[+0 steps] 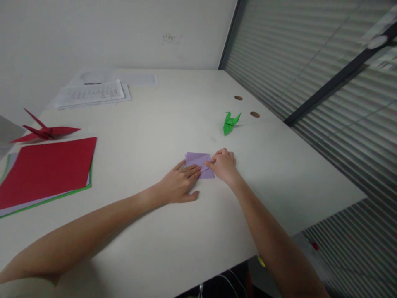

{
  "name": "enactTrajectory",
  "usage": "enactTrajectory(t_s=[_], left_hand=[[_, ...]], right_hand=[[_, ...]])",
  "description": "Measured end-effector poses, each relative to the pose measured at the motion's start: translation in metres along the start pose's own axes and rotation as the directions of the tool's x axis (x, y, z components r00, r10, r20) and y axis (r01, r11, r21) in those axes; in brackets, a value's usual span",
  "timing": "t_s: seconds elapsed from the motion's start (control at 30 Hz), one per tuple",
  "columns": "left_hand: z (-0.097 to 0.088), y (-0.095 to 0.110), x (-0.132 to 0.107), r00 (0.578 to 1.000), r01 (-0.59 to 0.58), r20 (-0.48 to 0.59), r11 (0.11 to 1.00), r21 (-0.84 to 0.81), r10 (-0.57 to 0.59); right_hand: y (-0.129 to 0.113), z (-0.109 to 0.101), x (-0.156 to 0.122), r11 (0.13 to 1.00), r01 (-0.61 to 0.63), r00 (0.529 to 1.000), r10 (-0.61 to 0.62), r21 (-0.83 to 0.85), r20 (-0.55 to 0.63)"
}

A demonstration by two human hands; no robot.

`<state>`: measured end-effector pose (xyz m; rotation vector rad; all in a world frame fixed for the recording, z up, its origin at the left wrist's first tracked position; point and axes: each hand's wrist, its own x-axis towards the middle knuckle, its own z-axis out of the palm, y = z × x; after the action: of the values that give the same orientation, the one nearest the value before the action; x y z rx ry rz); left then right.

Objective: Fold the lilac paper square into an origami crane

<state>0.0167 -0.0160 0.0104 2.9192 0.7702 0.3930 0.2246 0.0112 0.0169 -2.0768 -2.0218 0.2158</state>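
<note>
A small sheet of purple origami paper (198, 158) lies on the white table, folded, with a slanting crease or flap across it. My left hand (178, 184) rests on its left part with fingers stretched out flat and the thumb apart on the table. At the paper's right edge, my right hand (224, 164) has its fingers curled, thumb and index finger pinching the paper there. Both hands partly cover the sheet. Beyond my right hand stands a folded green paper figure (229, 123).
Red paper (52, 169) tops a stack of coloured sheets at the left, with a red paper crane (46, 132) behind it. Written papers (93, 93) lie at the back left. Blinds (310, 62) border the table's right side, near two round holes.
</note>
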Motion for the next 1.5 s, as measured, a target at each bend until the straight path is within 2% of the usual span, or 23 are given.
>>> enactTrajectory(t_s=[0.3, 0.43, 0.53, 0.57, 0.63, 0.7, 0.73, 0.8, 0.97, 1.1, 1.2, 1.27, 1.3, 1.37, 1.5], left_hand=[[-0.002, 0.001, -0.002, 1.000, 0.016, 0.005, 0.999, -0.031, -0.016], [0.000, 0.000, -0.003, 1.000, 0.020, 0.006, 0.999, -0.040, -0.020], [0.001, 0.000, -0.003, 1.000, 0.019, -0.004, 0.999, -0.042, -0.019], [0.002, 0.000, -0.003, 1.000, 0.016, -0.008, 0.999, -0.042, -0.016], [0.002, 0.000, -0.002, 1.000, 0.014, -0.015, 0.999, -0.045, -0.014], [0.002, 0.000, -0.002, 1.000, 0.019, -0.018, 0.998, -0.051, -0.020], [0.001, 0.000, -0.001, 0.999, 0.024, -0.021, 0.998, -0.055, -0.025], [0.001, 0.001, -0.001, 0.999, 0.032, -0.026, 0.998, -0.062, -0.034], [0.000, 0.002, -0.001, 0.998, 0.056, -0.018, 0.996, -0.068, -0.058], [0.001, 0.001, -0.002, 0.998, 0.057, -0.011, 0.996, -0.067, -0.058], [0.002, 0.001, -0.002, 0.999, 0.046, -0.013, 0.997, -0.065, -0.047], [0.002, 0.001, -0.002, 0.999, 0.049, -0.012, 0.997, -0.061, -0.049], [0.002, 0.001, -0.001, 0.998, 0.054, -0.010, 0.997, -0.059, -0.054], [0.001, 0.000, -0.001, 0.998, 0.058, -0.001, 0.997, -0.052, -0.058], [-0.003, -0.004, -0.004, 0.999, -0.009, 0.037, 1.000, -0.021, 0.010]], right_hand=[[-0.003, -0.003, -0.010, 0.992, -0.001, 0.995, -0.011, -0.129, -0.097], [0.006, -0.001, -0.005, 0.996, -0.052, 0.996, 0.046, -0.072, -0.075], [0.013, -0.010, -0.004, 0.998, -0.063, 0.996, 0.063, 0.006, -0.066], [0.013, -0.014, -0.006, 0.999, -0.030, 0.995, 0.033, 0.029, -0.091], [0.011, -0.023, -0.015, 0.983, 0.177, 0.977, -0.170, 0.048, -0.133], [0.005, -0.026, -0.030, 0.904, 0.427, 0.900, -0.423, 0.026, -0.106], [0.001, -0.025, -0.038, 0.859, 0.511, 0.857, -0.510, 0.001, -0.065], [-0.004, -0.018, -0.053, 0.823, 0.566, 0.824, -0.567, -0.050, 0.009], [0.005, -0.006, -0.065, 0.860, 0.485, 0.868, -0.496, -0.158, -0.034], [0.023, -0.013, -0.054, 0.891, 0.404, 0.899, -0.428, -0.207, -0.089], [0.024, -0.020, -0.049, 0.897, 0.384, 0.907, -0.410, -0.217, -0.091], [0.020, -0.021, -0.050, 0.905, 0.365, 0.905, -0.400, -0.218, -0.147], [0.017, -0.021, -0.051, 0.891, 0.403, 0.889, -0.435, -0.207, -0.141], [0.013, -0.017, -0.055, 0.830, 0.529, 0.837, -0.545, -0.177, -0.049], [0.014, -0.007, -0.060, 0.851, 0.498, 0.858, -0.512, -0.166, -0.051]])
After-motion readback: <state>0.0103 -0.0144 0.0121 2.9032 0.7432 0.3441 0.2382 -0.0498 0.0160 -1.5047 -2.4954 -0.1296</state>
